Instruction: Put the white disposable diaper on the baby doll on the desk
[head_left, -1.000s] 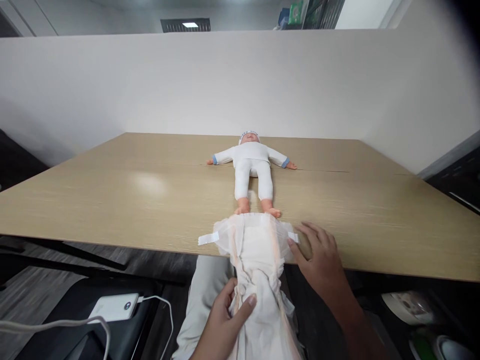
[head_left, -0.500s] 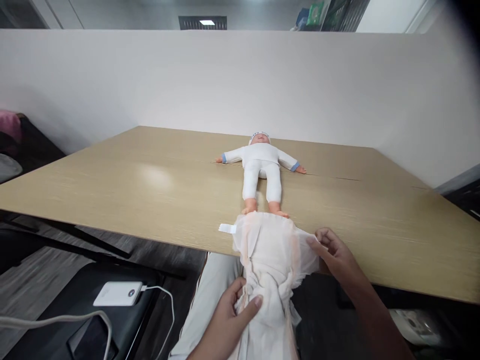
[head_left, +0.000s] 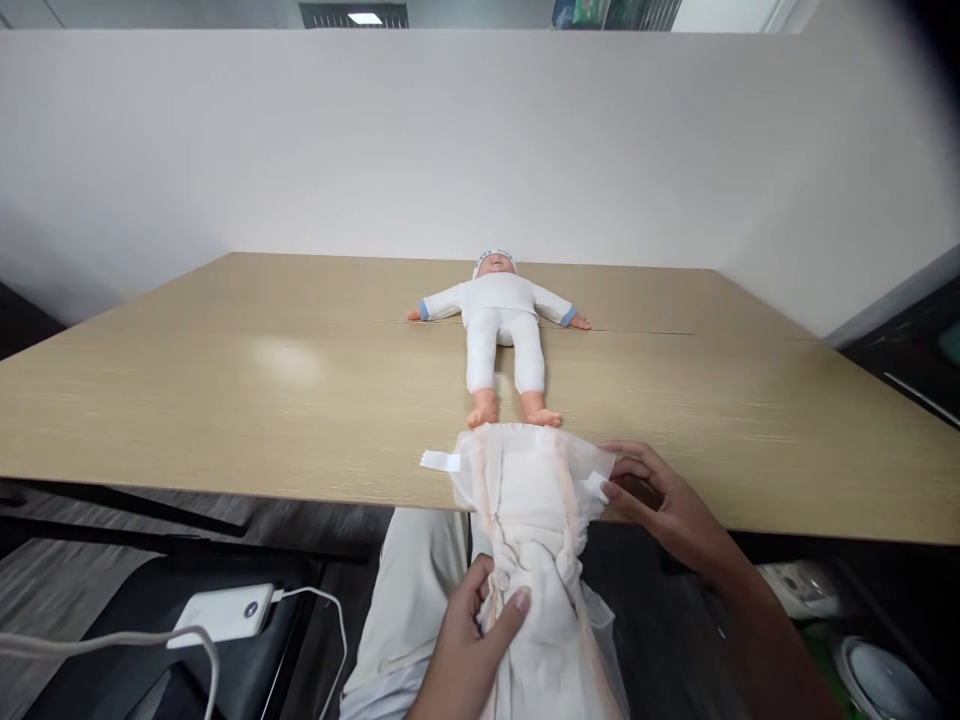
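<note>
A white diaper [head_left: 529, 490] lies half on the near edge of the wooden table [head_left: 225, 390], its lower half hanging over my lap. My left hand [head_left: 469, 655] grips the bunched lower part of the diaper below the table edge, thumb over the folds. My right hand [head_left: 664, 500] pinches the diaper's right side tab at the table edge. The left tab [head_left: 440, 461] sticks out flat. A baby doll [head_left: 501, 325] in a white suit lies on its back beyond the diaper, its feet almost touching the diaper's far edge.
A white partition wall stands behind the table. On a dark seat at lower left lies a white power bank [head_left: 223, 612] with a white cable [head_left: 112, 645]. Round objects sit on the floor at lower right [head_left: 881, 680].
My right hand went from lying flat on the table beside the diaper to pinching its right tab. The diaper's right wing lifted, then settled. My left hand kept its hold.
</note>
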